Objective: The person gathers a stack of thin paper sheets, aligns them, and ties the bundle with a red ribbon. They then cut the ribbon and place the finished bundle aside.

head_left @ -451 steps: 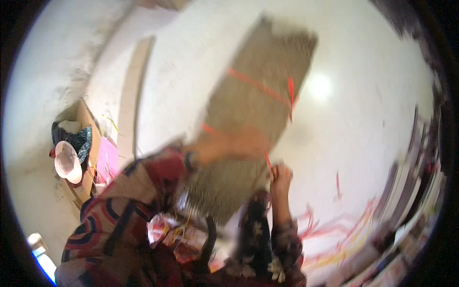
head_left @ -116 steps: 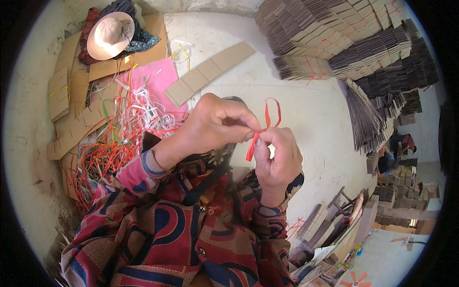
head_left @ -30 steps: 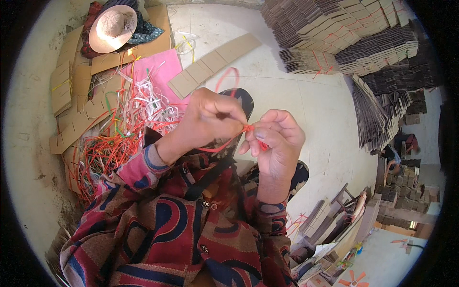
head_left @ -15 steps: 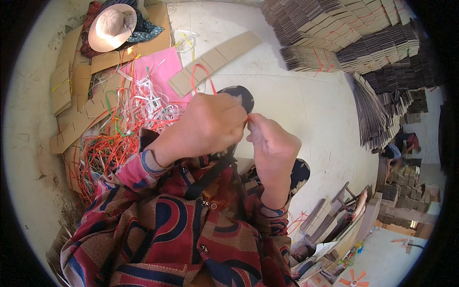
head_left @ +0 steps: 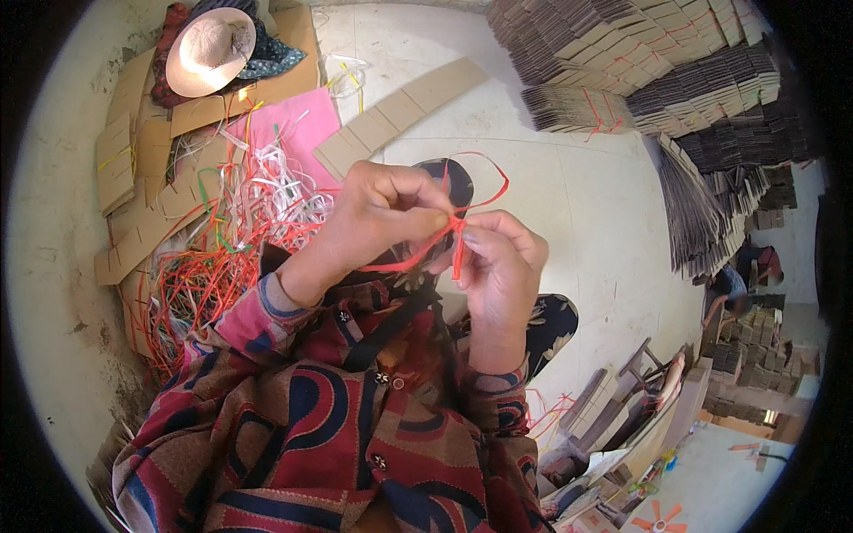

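While a tangled heap of strips (head_left: 191,289) is lying at the left, seemingly within easy reach, the left hand (head_left: 378,209) is pinching a red strip (head_left: 458,258) between thumb and forefinger, probably to steady its knot (head_left: 457,224). That strip is spanning both hands above the floor (head_left: 613,249), its loop (head_left: 506,186) rising freely. The right hand's (head_left: 506,262) grip is also pinching beside the knot, likely for control. Farther right, cardboard stacks (head_left: 622,53) are standing close together, presumably to save space.

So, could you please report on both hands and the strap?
Left hand and right hand pinching red plastic strap. Strap bunched between them, looping upward in view. Tangled pile of coloured straps off left, not between the hands.
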Demonstrator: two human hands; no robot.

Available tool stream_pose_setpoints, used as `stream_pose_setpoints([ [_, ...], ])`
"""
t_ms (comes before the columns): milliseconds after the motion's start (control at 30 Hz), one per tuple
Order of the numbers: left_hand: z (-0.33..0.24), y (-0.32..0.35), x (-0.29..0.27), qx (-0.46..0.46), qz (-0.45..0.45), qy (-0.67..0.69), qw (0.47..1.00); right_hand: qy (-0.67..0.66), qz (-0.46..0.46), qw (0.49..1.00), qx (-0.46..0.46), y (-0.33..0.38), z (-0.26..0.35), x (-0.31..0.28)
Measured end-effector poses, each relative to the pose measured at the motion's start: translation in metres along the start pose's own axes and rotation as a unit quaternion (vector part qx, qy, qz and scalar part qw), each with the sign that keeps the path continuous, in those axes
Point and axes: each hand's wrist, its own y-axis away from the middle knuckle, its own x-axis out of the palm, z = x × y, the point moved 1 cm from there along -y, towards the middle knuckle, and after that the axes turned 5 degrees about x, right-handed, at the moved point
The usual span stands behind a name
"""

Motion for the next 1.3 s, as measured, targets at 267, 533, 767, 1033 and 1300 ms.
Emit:
stream_pose_setpoints([
  [267, -0.011, 0.001, 0.002, 0.256, 0.093, -0.376, 0.885, 0.242, -0.034, 0.964, -0.102, 0.006, 0.01, 0.0],
  [533, -0.013, -0.001, -0.006, 0.329, 0.178, -0.449, 0.812, 0.232, 0.004, 0.97, -0.075, 0.005, 0.012, -0.005],
  [767, -0.001, 0.003, 0.001, 0.278, 0.076, -0.377, 0.88, 0.354, 0.003, 0.919, -0.172, 0.006, 0.015, -0.001],
  [1033, -0.001, -0.001, -0.007, 0.079, 0.096, -0.129, 0.984, -0.006, 0.032, 0.998, -0.049, -0.003, -0.011, -0.005],
  [1300, -0.007, -0.003, -0.007, 0.351, 0.157, -0.504, 0.774, 0.31, 0.042, 0.94, -0.135, 0.0, 0.002, -0.01],
])
